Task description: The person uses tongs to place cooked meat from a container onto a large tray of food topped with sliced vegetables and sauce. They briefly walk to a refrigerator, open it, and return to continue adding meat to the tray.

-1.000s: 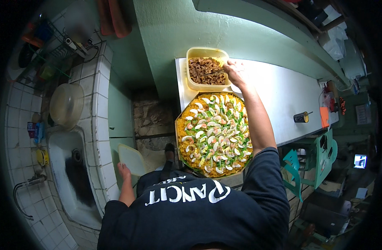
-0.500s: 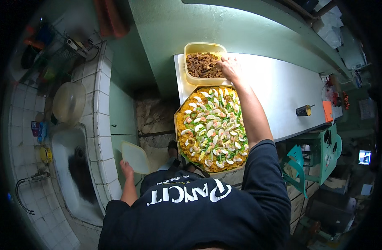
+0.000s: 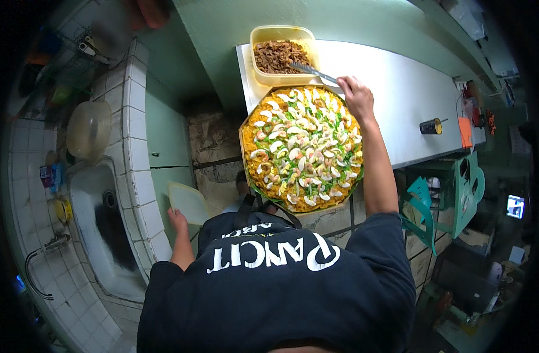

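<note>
My right hand is closed round the end of a pair of metal tongs. The tips of the tongs reach into the brown cooked meat strips in a pale yellow plastic tub. Directly on the near side of that tub lies a large octagonal tray of orange noodles, topped with egg slices, shrimp and green vegetables. Low at my left side, my left hand grips a translucent plastic lid by its edge.
The tub and tray are on a white tabletop against a green wall. A dark cup stands farther right. Teal plastic chairs are by the table's right end. On my left is a tiled counter with a sink and a plastic basin.
My right hand has come back from over the tub toward the right, and the tongs now show clearly. The view has shifted, and my left hand still has the lid.
</note>
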Motion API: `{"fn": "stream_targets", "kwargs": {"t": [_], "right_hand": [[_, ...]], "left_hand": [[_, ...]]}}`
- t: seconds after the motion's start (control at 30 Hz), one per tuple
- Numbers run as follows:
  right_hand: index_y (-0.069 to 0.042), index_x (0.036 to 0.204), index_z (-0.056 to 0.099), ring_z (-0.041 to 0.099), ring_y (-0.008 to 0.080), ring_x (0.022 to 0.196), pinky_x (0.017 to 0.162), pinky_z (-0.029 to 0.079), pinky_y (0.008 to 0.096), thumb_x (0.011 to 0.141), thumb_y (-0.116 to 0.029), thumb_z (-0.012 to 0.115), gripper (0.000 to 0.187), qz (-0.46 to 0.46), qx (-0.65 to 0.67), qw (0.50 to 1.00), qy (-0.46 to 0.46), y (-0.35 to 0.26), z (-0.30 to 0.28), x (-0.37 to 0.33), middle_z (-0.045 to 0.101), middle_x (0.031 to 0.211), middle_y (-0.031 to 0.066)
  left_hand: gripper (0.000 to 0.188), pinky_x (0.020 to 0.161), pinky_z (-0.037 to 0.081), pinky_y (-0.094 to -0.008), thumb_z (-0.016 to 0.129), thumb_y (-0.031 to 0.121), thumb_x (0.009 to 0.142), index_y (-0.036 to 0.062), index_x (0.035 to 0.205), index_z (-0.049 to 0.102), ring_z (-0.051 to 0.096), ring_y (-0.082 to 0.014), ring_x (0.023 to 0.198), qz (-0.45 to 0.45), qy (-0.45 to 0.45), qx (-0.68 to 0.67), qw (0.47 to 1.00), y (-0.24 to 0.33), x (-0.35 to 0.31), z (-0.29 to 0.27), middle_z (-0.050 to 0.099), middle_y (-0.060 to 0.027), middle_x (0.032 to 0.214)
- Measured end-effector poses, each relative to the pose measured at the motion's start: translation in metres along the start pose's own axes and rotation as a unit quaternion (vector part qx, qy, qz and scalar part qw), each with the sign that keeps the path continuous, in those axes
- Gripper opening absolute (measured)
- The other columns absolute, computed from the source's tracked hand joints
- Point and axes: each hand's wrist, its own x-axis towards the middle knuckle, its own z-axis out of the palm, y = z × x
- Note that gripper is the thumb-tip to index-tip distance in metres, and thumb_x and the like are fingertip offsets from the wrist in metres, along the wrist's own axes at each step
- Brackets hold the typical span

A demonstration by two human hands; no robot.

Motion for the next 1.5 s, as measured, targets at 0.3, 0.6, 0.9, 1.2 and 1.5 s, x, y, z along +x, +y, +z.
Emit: {"fn": "stream_targets", "kwargs": {"t": [0.3,0.6,0.9,1.2,1.5], "right_hand": [[-0.006,0.087,0.067,0.061,0.0309,0.071,0.063,0.046,0.0404,0.090,-0.022,0.059,0.018,0.076,0.107,0.973,-0.189,-0.010,-0.072,-0.247,0.061,0.080,0.0130],[-0.011,0.092,0.068,0.060,0.0287,0.069,0.059,0.043,0.0381,0.089,-0.023,0.060,0.015,0.069,-0.008,0.982,-0.173,-0.020,-0.082,-0.305,0.061,0.082,0.0067],[-0.004,0.093,0.069,0.062,0.0287,0.069,0.061,0.047,0.0365,0.089,-0.019,0.060,0.017,0.100,0.082,0.988,-0.082,0.001,-0.106,-0.219,0.062,0.078,0.0123],[-0.006,0.088,0.069,0.062,0.0313,0.073,0.064,0.047,0.0390,0.088,-0.023,0.061,0.019,0.113,0.087,0.959,-0.243,-0.014,-0.086,-0.239,0.062,0.078,0.0128],[-0.007,0.085,0.065,0.062,0.0333,0.073,0.065,0.049,0.0420,0.090,-0.026,0.059,0.021,0.073,-0.005,0.963,-0.260,-0.029,-0.088,-0.267,0.062,0.082,0.0115]], "left_hand": [[0.034,0.096,0.039,-0.0425,0.044,0.019,0.096,0.0018,0.126,0.047,0.054,-0.0364,0.111,0.012,-0.028,0.004,1.000,0.025,0.000,0.009,0.056,-0.0209,0.121],[0.035,0.097,0.038,-0.0415,0.046,0.017,0.094,-0.0004,0.125,0.048,0.053,-0.0359,0.111,0.074,-0.057,0.011,0.996,0.053,0.000,0.027,0.056,-0.0216,0.119],[0.035,0.096,0.039,-0.0414,0.045,0.016,0.095,-0.0004,0.125,0.048,0.054,-0.0350,0.110,0.064,-0.044,-0.038,0.996,0.055,0.017,0.022,0.056,-0.0217,0.119],[0.033,0.095,0.040,-0.0424,0.044,0.015,0.095,0.0005,0.125,0.048,0.054,-0.0360,0.110,0.007,-0.005,-0.012,1.000,0.033,0.012,0.002,0.056,-0.0208,0.119],[0.035,0.098,0.038,-0.0421,0.044,0.016,0.095,-0.0009,0.125,0.048,0.051,-0.0363,0.114,0.041,-0.033,0.020,0.998,0.034,0.007,0.010,0.053,-0.0221,0.122]]}}
